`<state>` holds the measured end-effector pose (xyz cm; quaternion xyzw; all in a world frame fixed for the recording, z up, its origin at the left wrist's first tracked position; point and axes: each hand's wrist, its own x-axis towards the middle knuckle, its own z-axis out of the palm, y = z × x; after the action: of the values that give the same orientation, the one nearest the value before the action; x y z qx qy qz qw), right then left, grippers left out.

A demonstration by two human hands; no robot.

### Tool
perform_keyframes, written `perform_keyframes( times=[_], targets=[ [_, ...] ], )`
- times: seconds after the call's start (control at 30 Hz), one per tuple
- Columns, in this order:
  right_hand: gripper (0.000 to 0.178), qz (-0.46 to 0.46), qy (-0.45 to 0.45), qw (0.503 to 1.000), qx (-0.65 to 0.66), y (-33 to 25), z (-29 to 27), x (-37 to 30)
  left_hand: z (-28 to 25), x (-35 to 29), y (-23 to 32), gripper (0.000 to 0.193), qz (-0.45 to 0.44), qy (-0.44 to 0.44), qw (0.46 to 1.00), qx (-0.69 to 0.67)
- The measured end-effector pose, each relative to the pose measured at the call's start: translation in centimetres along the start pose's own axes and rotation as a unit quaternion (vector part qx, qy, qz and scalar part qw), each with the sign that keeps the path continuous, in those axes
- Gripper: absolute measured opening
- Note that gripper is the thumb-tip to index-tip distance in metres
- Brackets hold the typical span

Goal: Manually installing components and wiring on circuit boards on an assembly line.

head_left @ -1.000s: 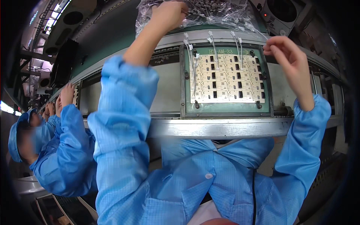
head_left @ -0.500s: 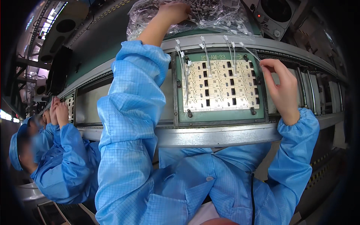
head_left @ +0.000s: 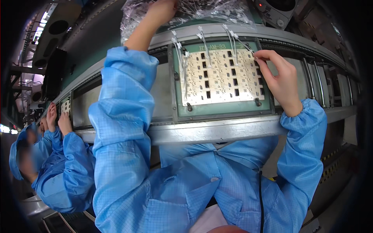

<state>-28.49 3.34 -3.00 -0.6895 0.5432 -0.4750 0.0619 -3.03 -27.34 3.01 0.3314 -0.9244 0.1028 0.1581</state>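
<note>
pinching a wire [head_left: 244, 45] at the fixture's [head_left: 229, 107] edge, right hand [head_left: 281, 77] has room rightward; left hand [head_left: 161, 12] (grip unclear) overlaps bag [head_left: 132, 18].

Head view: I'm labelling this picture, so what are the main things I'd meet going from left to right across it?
Nearer co-worker in blue, person's left hand, cream circuit panel, person's right hand, metal rods.

- A conveyor [head_left: 161, 91] with metal side rails [head_left: 217, 131] carries a green, dark-rimmed tray [head_left: 229, 110].
- On the tray lies a sheet of pale boards [head_left: 216, 79].
- A green tabletop [head_left: 93, 40] beyond carries a clear plastic bag [head_left: 223, 15] of cables [head_left: 194, 6].
</note>
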Motion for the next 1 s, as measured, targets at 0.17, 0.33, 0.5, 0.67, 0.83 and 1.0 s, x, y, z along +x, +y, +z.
perform_keyframes(
  times=[0.17, 0.33, 0.5, 0.67, 0.83, 1.0],
  targets=[
    [0.018, 0.009, 0.056, 0.997, 0.061, -0.2, 0.1, -0.2, 0.3, 0.3, 0.6, 0.017, -0.049, -0.004, 0.999, 0.003],
    [0.015, -0.024, 0.025, 0.999, -0.011, -0.6, 1.6, -0.5, 2.0, -0.2, -2.9, 0.015, -0.047, -0.042, 0.997, 0.048],
    [0.008, -0.093, -0.075, 0.991, -0.064, -0.6, 2.2, -0.4, 1.6, -0.5, -1.7, 0.015, 0.011, 0.008, 0.998, 0.053],
    [0.008, -0.071, -0.108, 0.991, -0.024, -0.4, 1.8, -0.3, -1.3, 0.4, -0.3, 0.019, -0.028, 0.093, 0.995, -0.002],
    [0.007, -0.071, -0.106, 0.991, -0.040, -0.5, 2.4, -0.6, -3.1, 1.0, -0.7, 0.022, -0.101, 0.117, 0.986, -0.068],
    [0.007, -0.076, -0.101, 0.991, -0.048, -0.8, 2.1, -0.8, -6.7, -0.1, 3.1, 0.027, -0.175, 0.217, 0.929, -0.245]
  ],
)
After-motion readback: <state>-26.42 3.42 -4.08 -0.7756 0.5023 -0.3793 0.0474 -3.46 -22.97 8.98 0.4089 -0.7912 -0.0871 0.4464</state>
